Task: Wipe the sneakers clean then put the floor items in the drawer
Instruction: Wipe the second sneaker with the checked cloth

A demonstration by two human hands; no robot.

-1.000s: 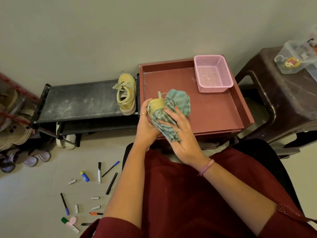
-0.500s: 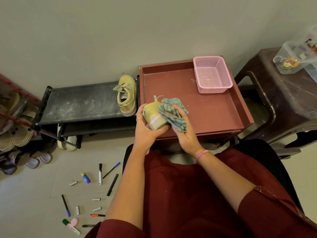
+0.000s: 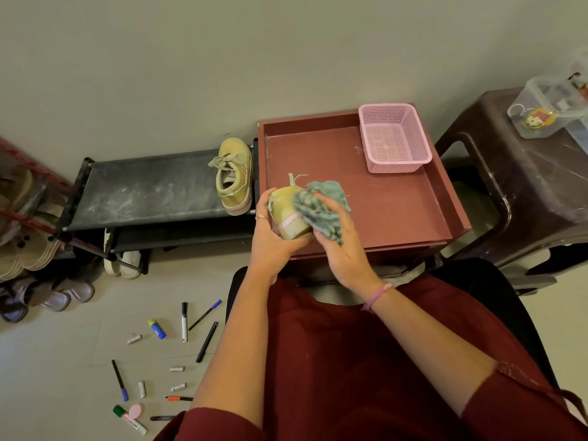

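Wiping is where you stand in the head view: your left hand (image 3: 273, 240) grips a yellow-green sneaker (image 3: 288, 211) from below, fingers curled round its sole, held in the air over the front edge of the open red drawer (image 3: 397, 218). Your right hand (image 3: 337, 237) clutches a bunched teal cloth (image 3: 321, 205), fingers closed into the fabric, and presses it to the shoe's right side.

The other sneaker (image 3: 234, 176) lies on the black shoe rack (image 3: 143, 189), just left of the drawer; whether it is already clean you cannot tell from here. I judge the first half of the job unfinished.

The second half looks untouched. The markers and pens (image 3: 184, 321), a glue stick (image 3: 157, 328) and small clips are scattered on the floor (image 3: 63, 361) to your left. The drawer holds only a pink basket (image 3: 394, 138) in its far right corner.

Against the frame a second ago, the cloth has slid off the toe toward the side, baring more of the upper and the sole edge, and both hands sit slightly lower.
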